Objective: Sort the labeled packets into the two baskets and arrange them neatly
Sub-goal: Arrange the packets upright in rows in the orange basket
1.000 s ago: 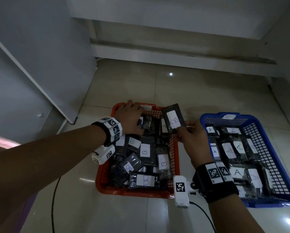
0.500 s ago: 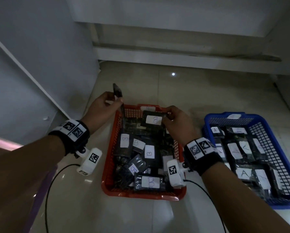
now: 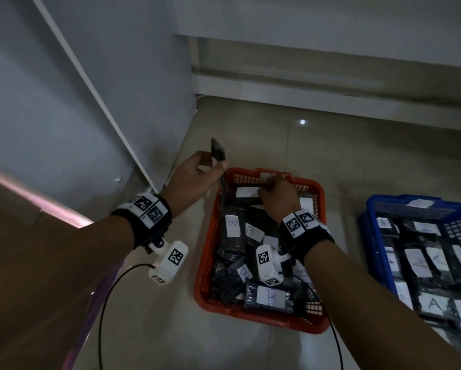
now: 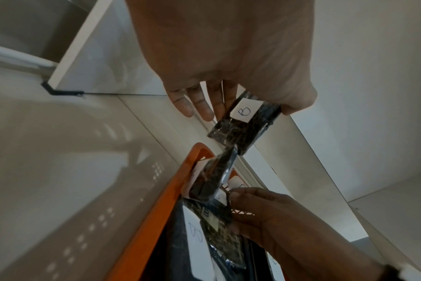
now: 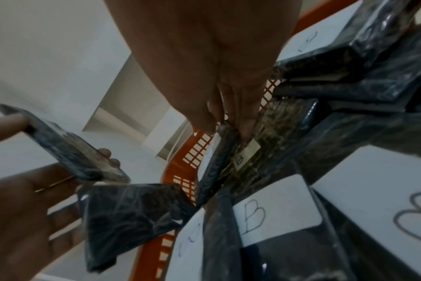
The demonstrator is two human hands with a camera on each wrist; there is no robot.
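I see the red basket (image 3: pixel 258 315) of B packets on the floor beside the blue basket (image 3: pixel 373 252) of A packets. My left hand (image 3: pixel 190 180) pinches a B packet (image 4: pixel 246 121) above its far-left corner; my right hand (image 3: pixel 277 194) fingers clamp another packet (image 3: pixel 246 193) at its far end.

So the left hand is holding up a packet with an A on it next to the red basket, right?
Not quite. The packet in the left hand has a B on its white label, not an A; the left wrist view shows the letter clearly. The rest is right: it is held up beside the red basket.
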